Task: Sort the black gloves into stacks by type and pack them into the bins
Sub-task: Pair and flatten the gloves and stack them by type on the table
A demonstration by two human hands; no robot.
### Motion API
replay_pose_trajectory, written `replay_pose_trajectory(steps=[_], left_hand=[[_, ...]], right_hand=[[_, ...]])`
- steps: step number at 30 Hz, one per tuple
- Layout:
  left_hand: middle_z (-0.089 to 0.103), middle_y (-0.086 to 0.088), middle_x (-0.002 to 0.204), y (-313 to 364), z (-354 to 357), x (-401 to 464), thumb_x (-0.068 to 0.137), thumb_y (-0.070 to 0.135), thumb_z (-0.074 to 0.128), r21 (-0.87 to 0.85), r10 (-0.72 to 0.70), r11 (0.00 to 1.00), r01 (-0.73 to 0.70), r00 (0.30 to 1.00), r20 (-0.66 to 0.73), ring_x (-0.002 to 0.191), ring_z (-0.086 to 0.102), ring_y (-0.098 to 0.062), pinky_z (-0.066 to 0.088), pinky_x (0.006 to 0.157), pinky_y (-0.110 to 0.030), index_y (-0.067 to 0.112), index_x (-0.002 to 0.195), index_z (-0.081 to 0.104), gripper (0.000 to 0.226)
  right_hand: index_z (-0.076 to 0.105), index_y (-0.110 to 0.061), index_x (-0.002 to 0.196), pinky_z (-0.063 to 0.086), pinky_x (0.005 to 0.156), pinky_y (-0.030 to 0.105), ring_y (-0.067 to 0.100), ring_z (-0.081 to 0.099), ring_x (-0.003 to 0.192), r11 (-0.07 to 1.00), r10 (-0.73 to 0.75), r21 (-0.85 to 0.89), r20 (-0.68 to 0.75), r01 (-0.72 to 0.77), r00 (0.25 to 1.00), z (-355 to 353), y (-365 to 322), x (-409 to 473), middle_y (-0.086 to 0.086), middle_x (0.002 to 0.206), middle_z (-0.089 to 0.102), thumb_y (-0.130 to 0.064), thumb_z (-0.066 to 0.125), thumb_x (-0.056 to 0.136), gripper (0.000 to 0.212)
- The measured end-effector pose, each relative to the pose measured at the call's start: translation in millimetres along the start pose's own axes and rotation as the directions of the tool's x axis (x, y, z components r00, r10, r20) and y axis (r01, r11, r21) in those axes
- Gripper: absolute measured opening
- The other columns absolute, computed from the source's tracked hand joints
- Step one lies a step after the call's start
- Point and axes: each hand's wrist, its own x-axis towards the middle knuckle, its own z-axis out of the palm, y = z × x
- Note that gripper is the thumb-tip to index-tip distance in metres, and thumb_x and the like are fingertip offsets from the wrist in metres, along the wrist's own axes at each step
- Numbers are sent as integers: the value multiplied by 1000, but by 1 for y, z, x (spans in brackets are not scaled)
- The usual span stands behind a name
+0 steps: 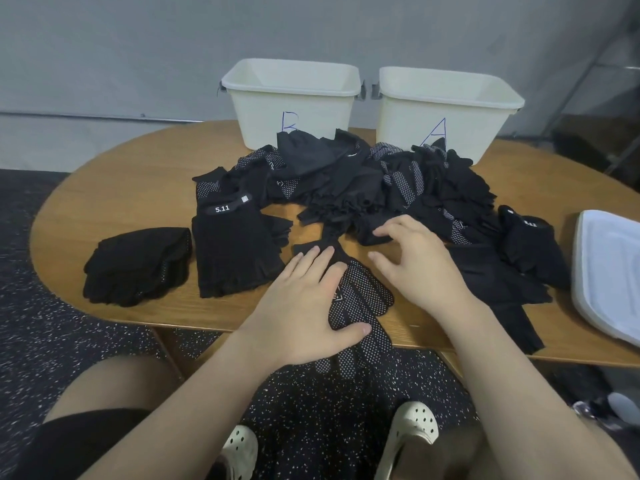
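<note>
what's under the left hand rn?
The left hand presses flat on a white-dotted black glove, whose fingers hang over the table edge. Anything beneath that glove is covered.

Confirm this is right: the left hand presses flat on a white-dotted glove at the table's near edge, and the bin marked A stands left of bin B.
Not quite. The head view shows bin A standing right of bin B. The left hand does press flat on the dotted glove at the table's near edge.

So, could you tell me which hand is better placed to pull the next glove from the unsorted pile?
Probably the right hand: it hovers open with its fingertips at the near edge of the unsorted pile, while the left hand is pressing flat on the dotted glove.
</note>
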Motion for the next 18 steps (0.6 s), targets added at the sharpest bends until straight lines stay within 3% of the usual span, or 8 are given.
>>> replay_pose_trajectory(steps=[3,7,11,15,18], left_hand=[[13,-3,172,-2,0,1,84,87,39,17,5,1000,-5,1000,-14,160,1,-20,2,130,-39,23,160,24,100],[10,-1,172,-4,3,1,85,87,38,-13,14,1000,-14,1000,-11,159,-5,-17,1,130,-40,24,161,22,99],[6,0,173,-4,4,-1,87,86,36,-27,20,999,-20,1000,-11,159,-10,-15,0,130,-40,24,162,20,99],[1,1,174,-6,4,-2,87,87,33,-23,19,1000,-19,1000,-4,158,-14,-13,-3,130,-38,26,163,17,99],[-4,1,174,-5,3,-2,87,88,30,-3,15,1000,-15,1000,9,158,-16,-13,-3,130,-38,27,164,14,100]], right_hand=[[68,-14,123,42,99,40,22,55,119,999,38,-33,-8,-38,999,9,-4,10,-2,123,61,-41,74,90,43],[69,-14,124,42,100,44,24,57,118,991,98,-84,-47,-102,994,22,-9,21,1,123,63,-51,74,86,53],[73,-15,117,40,96,44,27,61,110,984,76,-156,-99,-91,992,29,-11,30,3,116,67,-36,69,93,33],[75,-10,110,48,89,44,30,66,99,997,67,-16,-172,-71,983,22,-10,29,6,108,73,-15,60,95,22],[68,-11,97,49,74,40,28,63,83,989,87,138,-210,-59,974,8,-6,22,3,90,69,-14,55,96,13]])
